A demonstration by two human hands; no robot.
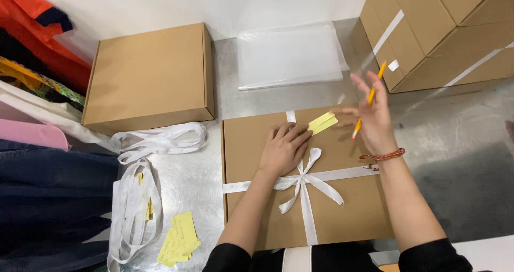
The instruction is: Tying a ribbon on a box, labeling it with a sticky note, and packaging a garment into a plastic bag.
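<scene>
Head view. I look straight down on a brown box (342, 208) tied crosswise with white ribbon (305, 184), bow near centre. My left hand (282, 150) lies flat on the lid, fingers spread, tips reaching toward a yellow note (322, 123) at 1 o'clock from the knuckles; the note sits near the box's far edge, just beside the ribbon's upright strand. I cannot tell whether the fingertips touch it. My right hand (372, 117) is lifted above the box's far right corner, fingers loosely open, a yellow pencil (369, 98) pinched among them, its length running from 1 to 7 o'clock.

Edges: the box's left edge borders bare metal tabletop (193, 181). At 10 o'clock a second, plain box (150, 77), well apart. At 12, a clear plastic sleeve (289, 55). At 2, stacked taped cartons (444, 31), near the pencil tip. At 8, loose ribbon loops (136, 197) and more yellow notes (179, 245). Open room lies at 3 o'clock, on grey surface.
</scene>
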